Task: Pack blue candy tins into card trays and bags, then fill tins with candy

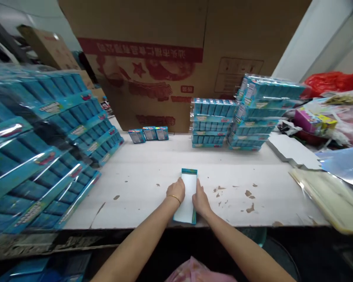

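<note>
A long, shallow cardboard tray (189,199), white inside with teal edges, lies on the white tabletop near its front edge. My left hand (176,190) closes on the tray's left side, fingers curled over the wall; a thin gold bangle circles that wrist. On the opposite side my right hand (201,198) grips the right wall, fingers along its outside. Nothing lies inside the tray. Beyond it, toward the back of the table, stand several small teal boxes (149,134) in a short row.
Clear-wrapped teal packs are stacked high on the left (51,156), with more stacks at the back right (213,123). A large brown carton (153,23) rises behind the table. Flat white card pieces (294,150) and clear plastic bags (326,196) lie at the right.
</note>
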Demonstrator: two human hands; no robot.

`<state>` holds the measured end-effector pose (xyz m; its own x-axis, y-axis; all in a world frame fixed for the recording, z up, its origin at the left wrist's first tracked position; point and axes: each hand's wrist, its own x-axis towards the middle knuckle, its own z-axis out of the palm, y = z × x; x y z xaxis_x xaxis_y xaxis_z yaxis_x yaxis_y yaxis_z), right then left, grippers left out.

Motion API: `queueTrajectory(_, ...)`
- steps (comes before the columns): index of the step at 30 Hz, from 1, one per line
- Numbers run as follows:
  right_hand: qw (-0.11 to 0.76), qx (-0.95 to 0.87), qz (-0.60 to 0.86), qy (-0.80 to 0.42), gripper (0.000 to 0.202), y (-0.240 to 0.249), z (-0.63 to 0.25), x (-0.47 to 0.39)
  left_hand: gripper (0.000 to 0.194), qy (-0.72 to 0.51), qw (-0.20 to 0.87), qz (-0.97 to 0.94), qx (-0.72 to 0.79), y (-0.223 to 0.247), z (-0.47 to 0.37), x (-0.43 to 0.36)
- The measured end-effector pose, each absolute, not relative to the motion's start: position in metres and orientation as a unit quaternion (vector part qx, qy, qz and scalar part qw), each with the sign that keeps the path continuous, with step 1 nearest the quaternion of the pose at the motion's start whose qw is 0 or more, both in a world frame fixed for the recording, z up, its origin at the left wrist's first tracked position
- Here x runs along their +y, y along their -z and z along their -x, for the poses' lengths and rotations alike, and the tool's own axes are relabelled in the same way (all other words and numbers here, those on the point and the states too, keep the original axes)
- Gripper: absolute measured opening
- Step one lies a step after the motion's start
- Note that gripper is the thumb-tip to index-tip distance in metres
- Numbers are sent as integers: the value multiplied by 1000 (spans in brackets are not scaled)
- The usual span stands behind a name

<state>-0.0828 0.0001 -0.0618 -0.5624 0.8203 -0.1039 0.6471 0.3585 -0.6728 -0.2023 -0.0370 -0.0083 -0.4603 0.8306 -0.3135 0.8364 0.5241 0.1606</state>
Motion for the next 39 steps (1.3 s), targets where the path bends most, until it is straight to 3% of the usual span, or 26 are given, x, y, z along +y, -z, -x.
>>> queueTrajectory(5,178,-871,347,-298,72,36,101,34,61,-120,162,-467,861,10,251,-69)
queueTrajectory(10,202,-923,229,-235,64,-20,209,101,52,-287,28,-424,858,35,326,-101)
queueTrajectory(16,144,-940,246,-185,65,-48,356,160,51,-282,-136,-437,843,24,449,-77)
queueTrajectory(21,51,-951,276,-126,75,-34,412,190,68,-213,-151,-461,848,-6,543,-7)
queueTrajectory(25,67,-957,273,-75,52,-19,417,206,75,-144,-109,-457,871,-11,585,42)
queueTrajectory(28,101,-954,276,-60,38,-15,401,214,51,-95,-47,-487,867,-12,598,50)
queueTrajectory(31,101,-961,243,-81,36,-14,375,218,33,-86,-3,-556,827,-17,591,41)
queueTrajectory(35,114,-968,190,-121,39,-10,343,208,35,-119,-24,-613,781,-28,563,51)
queueTrajectory(39,137,-958,189,-164,37,-15,304,183,39,-57,-7,-580,813,-38,550,90)
